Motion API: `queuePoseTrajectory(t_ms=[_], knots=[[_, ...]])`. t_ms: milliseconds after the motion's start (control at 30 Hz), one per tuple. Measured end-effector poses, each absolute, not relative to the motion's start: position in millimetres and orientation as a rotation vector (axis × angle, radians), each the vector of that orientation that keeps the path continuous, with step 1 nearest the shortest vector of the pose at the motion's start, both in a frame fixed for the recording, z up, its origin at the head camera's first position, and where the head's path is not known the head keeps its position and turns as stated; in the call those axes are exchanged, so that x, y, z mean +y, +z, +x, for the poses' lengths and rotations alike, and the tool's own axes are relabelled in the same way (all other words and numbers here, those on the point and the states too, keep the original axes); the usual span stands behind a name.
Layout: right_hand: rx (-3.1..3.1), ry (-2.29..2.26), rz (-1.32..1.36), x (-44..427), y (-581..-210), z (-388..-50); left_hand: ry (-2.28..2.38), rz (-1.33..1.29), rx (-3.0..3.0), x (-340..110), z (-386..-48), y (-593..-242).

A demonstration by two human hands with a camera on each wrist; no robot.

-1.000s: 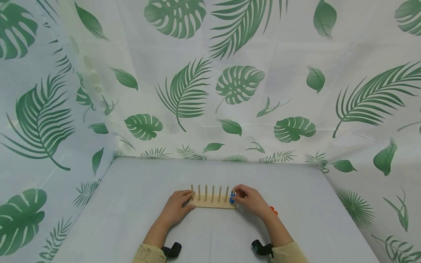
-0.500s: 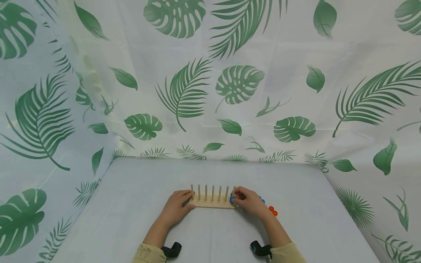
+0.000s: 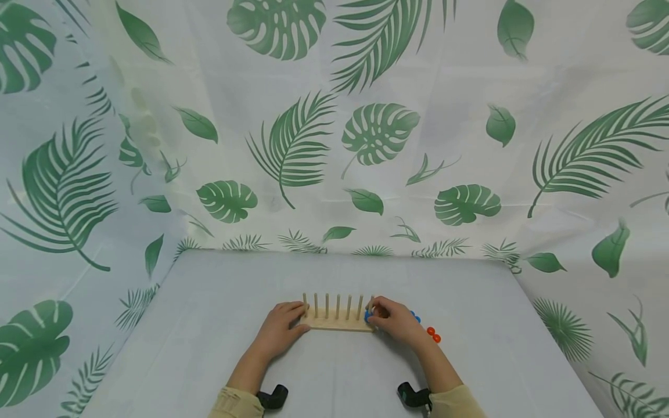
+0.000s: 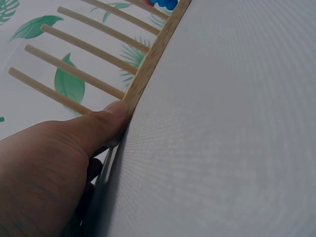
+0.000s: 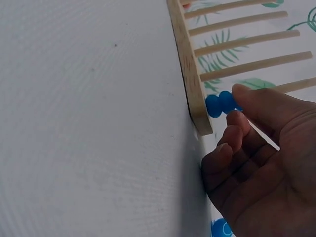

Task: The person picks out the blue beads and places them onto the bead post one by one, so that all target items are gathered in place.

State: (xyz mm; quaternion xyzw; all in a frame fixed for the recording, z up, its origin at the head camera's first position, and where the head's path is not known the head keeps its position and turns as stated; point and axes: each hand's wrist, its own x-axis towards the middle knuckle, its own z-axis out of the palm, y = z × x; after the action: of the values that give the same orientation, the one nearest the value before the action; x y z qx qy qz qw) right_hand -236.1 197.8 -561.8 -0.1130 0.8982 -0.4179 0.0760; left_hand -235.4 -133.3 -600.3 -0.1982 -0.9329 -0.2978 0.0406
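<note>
The right hand pinches the blue beads with its thumb and fingertips; they are threaded on the end peg of the rack, with the lowest bead against the base. The peg's tip sticks up past this pinch. The left hand grips the rack's opposite end, its thumb on the near edge of the base and its other fingers round the back. The rack sits on the table between the two hands, its other six pegs standing upright in a row leftward from the right hand's pinch. Just to the right of the right hand, partly hidden by it, lie loose blue ones; the red ones lie a little farther right and nearer the body. Behind both grips, well apart from them, hangs a leaf-print cloth. Below each hand is a pale sleeve.
</note>
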Motion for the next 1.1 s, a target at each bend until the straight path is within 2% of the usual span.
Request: queuePoseTrajectory(t_ms=[267,533,800,1100], knots=[[2.778,-1.23,-0.318,203.7,-542.4,-233.0,-0.938,-0.6,-2.845,-133.5,-235.0,-600.3],[2.837,-1.18,-0.185,243.0,-525.2,-233.8,-0.933,-0.593,-2.861,-132.7,-234.1,-597.5],[2.823,-1.114,-0.01,285.4,-533.4,-230.9,-0.925,-0.589,-2.866,-132.3,-235.1,-600.2],[2.787,-1.089,0.06,307.5,-545.3,-227.6,-0.929,-0.595,-2.86,-132.6,-235.5,-601.5]])
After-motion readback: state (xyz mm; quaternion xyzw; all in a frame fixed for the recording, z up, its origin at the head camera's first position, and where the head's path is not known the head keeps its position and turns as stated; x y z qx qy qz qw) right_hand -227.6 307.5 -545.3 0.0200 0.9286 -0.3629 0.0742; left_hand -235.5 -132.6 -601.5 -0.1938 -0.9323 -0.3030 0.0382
